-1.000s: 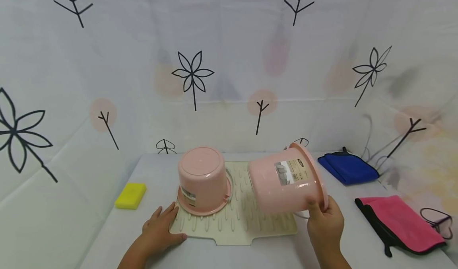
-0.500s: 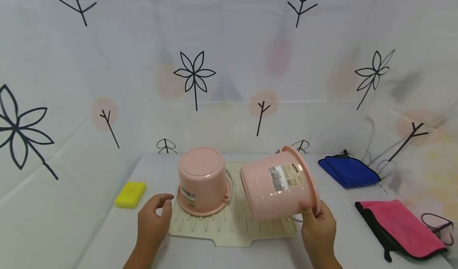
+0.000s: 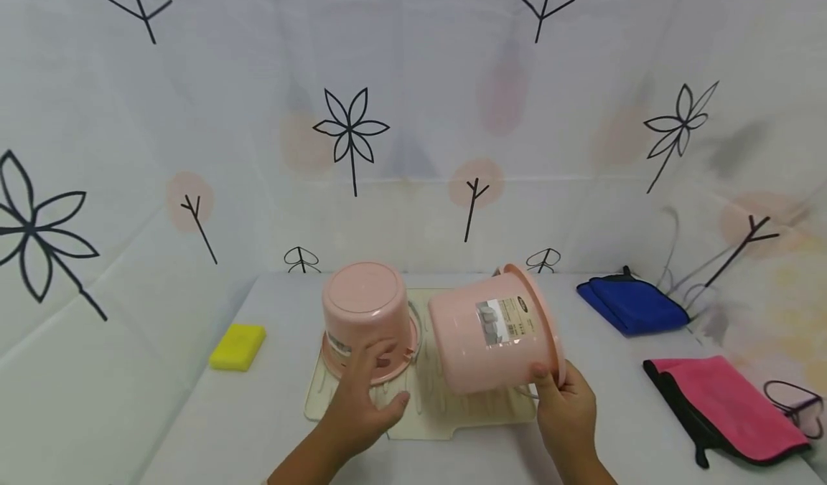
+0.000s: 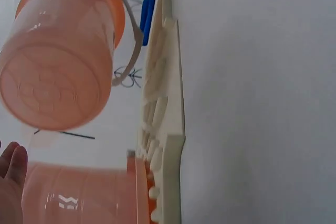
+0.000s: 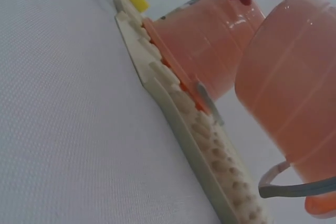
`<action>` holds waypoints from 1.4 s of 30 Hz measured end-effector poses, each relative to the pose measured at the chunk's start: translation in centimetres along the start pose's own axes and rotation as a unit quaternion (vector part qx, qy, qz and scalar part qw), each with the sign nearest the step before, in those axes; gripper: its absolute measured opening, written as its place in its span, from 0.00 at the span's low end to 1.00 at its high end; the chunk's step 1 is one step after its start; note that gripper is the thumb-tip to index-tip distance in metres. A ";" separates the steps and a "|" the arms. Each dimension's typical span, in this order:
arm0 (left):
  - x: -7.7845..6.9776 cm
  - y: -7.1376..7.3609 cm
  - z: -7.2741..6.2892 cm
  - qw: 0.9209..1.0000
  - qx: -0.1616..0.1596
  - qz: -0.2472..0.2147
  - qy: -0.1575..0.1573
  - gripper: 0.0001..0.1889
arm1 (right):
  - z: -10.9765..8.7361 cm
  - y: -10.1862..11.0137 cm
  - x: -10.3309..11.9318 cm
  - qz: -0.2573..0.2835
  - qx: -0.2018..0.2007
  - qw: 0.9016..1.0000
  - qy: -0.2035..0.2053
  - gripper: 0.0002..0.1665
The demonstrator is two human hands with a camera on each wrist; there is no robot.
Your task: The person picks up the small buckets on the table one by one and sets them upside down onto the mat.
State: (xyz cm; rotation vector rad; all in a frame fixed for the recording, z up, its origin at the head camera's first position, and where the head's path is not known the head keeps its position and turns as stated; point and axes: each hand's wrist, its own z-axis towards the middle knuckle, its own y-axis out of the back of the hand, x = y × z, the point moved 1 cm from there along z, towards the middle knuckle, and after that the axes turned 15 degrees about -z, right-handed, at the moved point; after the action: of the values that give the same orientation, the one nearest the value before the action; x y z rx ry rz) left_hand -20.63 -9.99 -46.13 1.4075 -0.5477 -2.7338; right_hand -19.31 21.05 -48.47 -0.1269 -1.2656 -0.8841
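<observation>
My right hand grips the rim of a pink bucket, thumb on its outer wall. This bucket is tilted on its side above the right half of a cream draining mat, its mouth facing right and its base facing left. A grey handle hangs from it in the right wrist view. Upside down on the mat's left half stands a second pink bucket. My left hand is in front of that one, fingers spread and holding nothing, overlapping its lower wall in the head view.
A yellow sponge lies on the white table at the left. To the right are a folded blue cloth and a pink cloth with black edging. A patterned white curtain closes off the back.
My left hand has left the mat's left edge, risen and swung right to the front of the inverted bucket. The right hand has carried the tilted bucket slightly left.
</observation>
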 end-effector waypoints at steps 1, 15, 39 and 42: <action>-0.1 -0.6 0.3 1.000 0.009 -0.005 0.018 0.43 | 0.0 -0.1 0.0 0.001 0.003 1.000 -0.002 0.12; 1.0 -5.0 4.4 0.984 0.047 -0.115 0.129 0.72 | 0.0 -0.2 0.3 0.034 0.003 0.999 0.005 0.09; 1.1 -6.5 4.9 0.962 0.023 -0.215 0.170 0.76 | 0.1 0.7 0.1 0.046 0.016 0.998 0.040 0.05; 0.9 -6.6 4.8 0.962 0.012 -0.212 0.171 0.76 | 0.0 0.8 0.2 0.057 0.022 0.996 0.057 0.05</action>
State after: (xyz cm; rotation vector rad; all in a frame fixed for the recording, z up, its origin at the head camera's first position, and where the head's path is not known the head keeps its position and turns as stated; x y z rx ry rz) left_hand -24.00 -2.49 -46.35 2.1644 -0.2877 -2.6664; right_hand -18.75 21.50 -48.04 -0.1107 -1.1591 -0.7544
